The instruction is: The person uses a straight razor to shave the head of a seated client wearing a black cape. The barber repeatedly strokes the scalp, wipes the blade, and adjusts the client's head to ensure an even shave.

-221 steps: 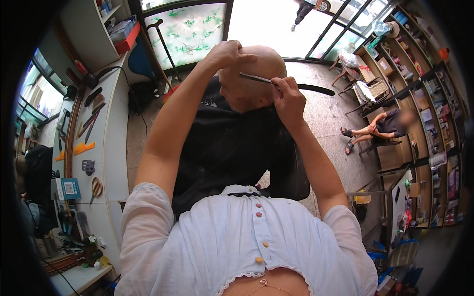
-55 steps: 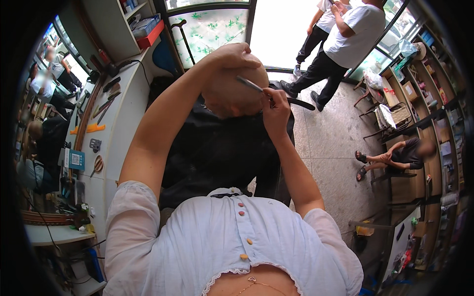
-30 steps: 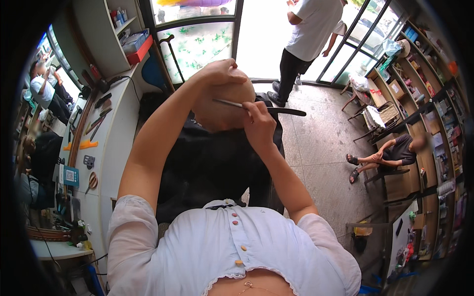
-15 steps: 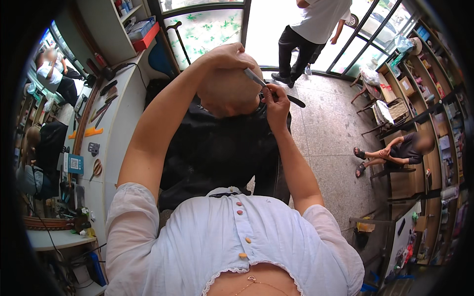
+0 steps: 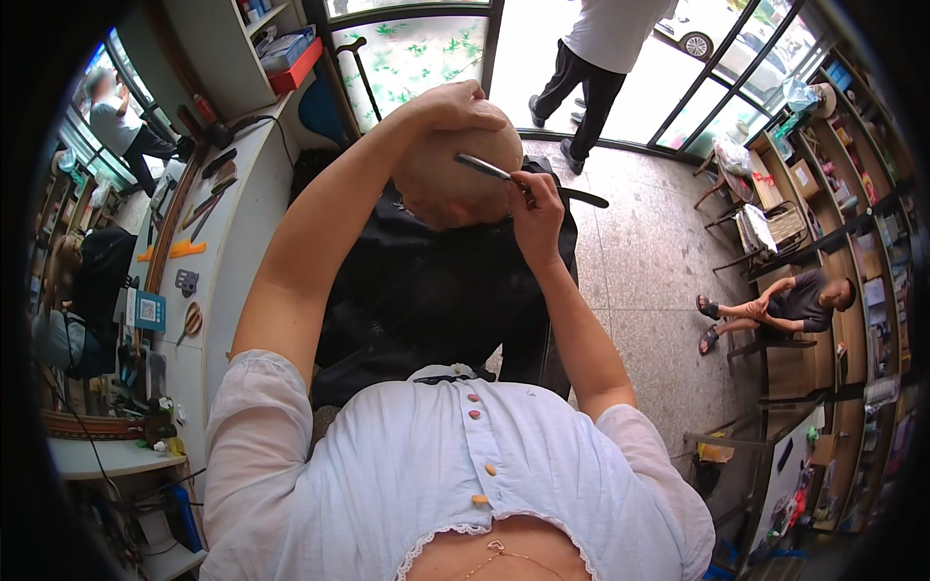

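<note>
A seated person's shaved head point(image 5: 436, 176) is in front of me, above a black cape point(image 5: 426, 290). My left hand point(image 5: 463, 107) lies on the top of the head, fingers stretched out along the scalp. At the right side of the head, my right hand point(image 5: 536, 211) pinches a straight razor point(image 5: 481, 167). Its blade points left across the scalp, at or just over the skin; contact cannot be made out. The razor's dark handle sticks out to the right behind my fingers.
On the left, a white counter point(image 5: 226, 281) under a mirror holds scissors point(image 5: 192, 320), an orange comb point(image 5: 179, 250) and other tools. A walking cane point(image 5: 360, 79) leans by the door. One person point(image 5: 593, 73) stands in the doorway; another point(image 5: 790, 302) sits at right beside shelves.
The razor has swung flatter, and its blade tip has moved left and down over the scalp. My right hand has shifted slightly left and down. The person at the doorway has changed stride.
</note>
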Tool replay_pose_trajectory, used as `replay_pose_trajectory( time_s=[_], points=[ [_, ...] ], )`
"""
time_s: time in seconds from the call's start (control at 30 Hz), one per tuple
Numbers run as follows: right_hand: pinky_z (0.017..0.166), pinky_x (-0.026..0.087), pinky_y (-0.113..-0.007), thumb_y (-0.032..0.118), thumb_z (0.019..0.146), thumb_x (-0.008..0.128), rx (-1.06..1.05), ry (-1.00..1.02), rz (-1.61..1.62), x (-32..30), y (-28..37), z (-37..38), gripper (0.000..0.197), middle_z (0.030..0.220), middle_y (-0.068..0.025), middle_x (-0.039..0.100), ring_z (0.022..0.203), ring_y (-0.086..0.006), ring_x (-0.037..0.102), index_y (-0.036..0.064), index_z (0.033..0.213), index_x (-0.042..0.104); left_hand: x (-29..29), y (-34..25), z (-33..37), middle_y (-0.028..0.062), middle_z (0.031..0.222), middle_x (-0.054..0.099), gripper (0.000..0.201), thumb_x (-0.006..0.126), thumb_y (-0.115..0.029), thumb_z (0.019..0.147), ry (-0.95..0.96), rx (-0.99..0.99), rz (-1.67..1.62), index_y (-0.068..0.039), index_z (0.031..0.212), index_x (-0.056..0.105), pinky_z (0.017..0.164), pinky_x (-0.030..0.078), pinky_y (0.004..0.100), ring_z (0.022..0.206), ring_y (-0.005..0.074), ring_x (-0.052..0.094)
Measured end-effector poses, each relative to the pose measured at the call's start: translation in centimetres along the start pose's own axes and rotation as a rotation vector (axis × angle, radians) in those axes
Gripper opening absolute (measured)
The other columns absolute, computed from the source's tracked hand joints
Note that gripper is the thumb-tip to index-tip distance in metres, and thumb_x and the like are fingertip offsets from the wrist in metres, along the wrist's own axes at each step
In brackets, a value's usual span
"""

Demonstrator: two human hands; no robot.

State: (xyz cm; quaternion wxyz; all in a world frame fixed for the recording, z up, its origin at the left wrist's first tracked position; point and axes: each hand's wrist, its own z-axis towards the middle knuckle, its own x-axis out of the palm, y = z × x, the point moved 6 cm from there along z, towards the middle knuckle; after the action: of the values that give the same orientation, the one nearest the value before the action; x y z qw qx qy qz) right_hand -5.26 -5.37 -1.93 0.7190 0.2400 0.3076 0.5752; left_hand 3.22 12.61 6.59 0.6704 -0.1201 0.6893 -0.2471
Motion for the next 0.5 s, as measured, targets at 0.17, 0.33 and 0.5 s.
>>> replay_pose_trajectory(
  time_s=[0.17, 0.33, 0.5],
  points=[
    [0.054, 0.044, -0.025, 0.004, 0.081, 0.065, 0.064, -0.032, 0.011, -0.4, -0.4, 0.7, 0.011, 0.079, -0.0057, 0.056, 0.059, -0.0153, 0.055, 0.0063, 0.092, 0.064, 0.0, 0.3, 0.0, 0.0187, 0.116, 0.059, 0.072, 0.069, -0.056, 0.072, -0.004, -0.004, -0.006, -0.004, 0.120, 0.054, 0.091, 0.044, 0.0349, 0.105, 0.0281, 0.058],
    [0.054, 0.044, -0.025, 0.004, 0.081, 0.065, -0.020, 0.020, -0.071, 0.4, 0.6, 0.0, 0.011, 0.078, -0.0055, 0.056, 0.059, -0.0148, 0.056, 0.0067, 0.092, 0.064, 0.0, 0.7, 0.1, 0.0185, 0.114, 0.060, 0.073, 0.069, -0.057, 0.072, -0.009, -0.006, -0.025, -0.003, 0.120, 0.054, 0.090, 0.044, 0.0348, 0.104, 0.0278, 0.058],
    [0.054, 0.041, -0.021, 0.004, 0.083, 0.067, -0.009, -0.025, -0.056, -0.1, 0.1, 0.6, 0.011, 0.078, -0.0014, 0.055, 0.060, -0.0077, 0.051, 0.0043, 0.094, 0.065, -0.3, 0.0, -0.5, 0.0184, 0.115, 0.060, 0.073, 0.068, -0.057, 0.072, -0.011, -0.024, -0.026, -0.003, 0.120, 0.054, 0.090, 0.044, 0.0345, 0.105, 0.0278, 0.058]
  ],
)
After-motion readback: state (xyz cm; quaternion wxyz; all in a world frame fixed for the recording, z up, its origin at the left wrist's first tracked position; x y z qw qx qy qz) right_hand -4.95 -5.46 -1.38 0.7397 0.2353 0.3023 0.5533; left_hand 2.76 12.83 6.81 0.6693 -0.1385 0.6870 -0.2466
